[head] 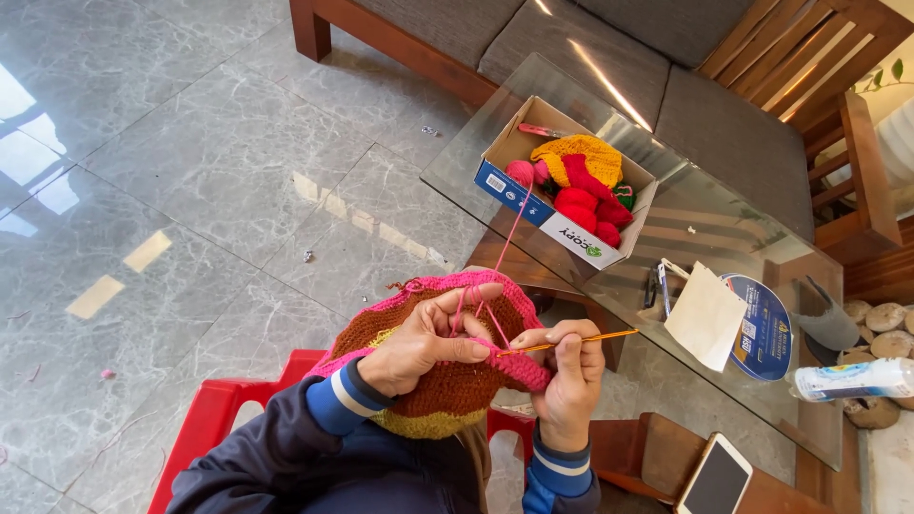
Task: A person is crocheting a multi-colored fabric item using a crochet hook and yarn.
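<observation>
The crochet piece (447, 381), a soft domed work in pink, brown and yellow bands, sits in the lap under both hands: the left hand (424, 343) curls over its top, pinching the rim with pink yarn (514, 228) looped over a finger. The right hand (569, 376) is closed on 1 thin orange hook (581, 341), its tip at the pink edge. On the glass table (705, 205), 1 cardboard box (557, 205) holds several knitted pieces and yarn balls.

Bright daylight all over, window glare bouncing off the glossy marble floor (190, 181) far left. Streaky reflections on the glass table (705, 219). Sharp focus, slight wide-angle stretch at the edges.
</observation>
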